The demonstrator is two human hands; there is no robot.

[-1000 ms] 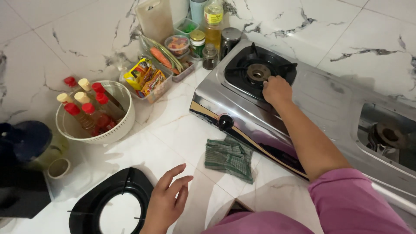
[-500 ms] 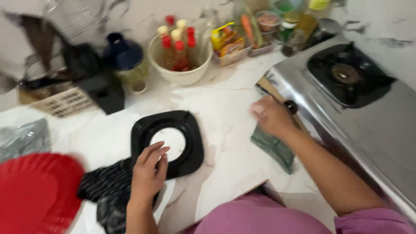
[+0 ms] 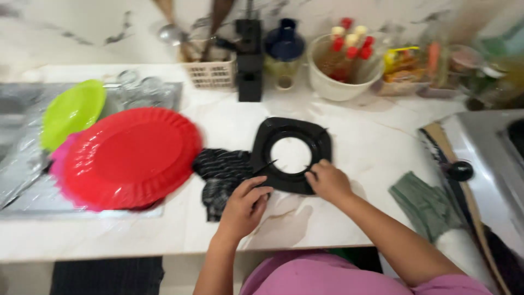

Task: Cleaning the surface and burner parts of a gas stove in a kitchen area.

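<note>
Both hands (image 3: 327,183) on black squarish ring-shaped burner plate (image 3: 291,154), white counter (image 3: 355,136)

Stove (image 3: 494,147) cut off at right edge; jars (image 3: 464,65) behind too blurred.

Only 1 view: the head camera looks steeply down from close above the counter (image 3: 338,218), facing the far wall, stove (image 3: 491,158) at right.
</note>
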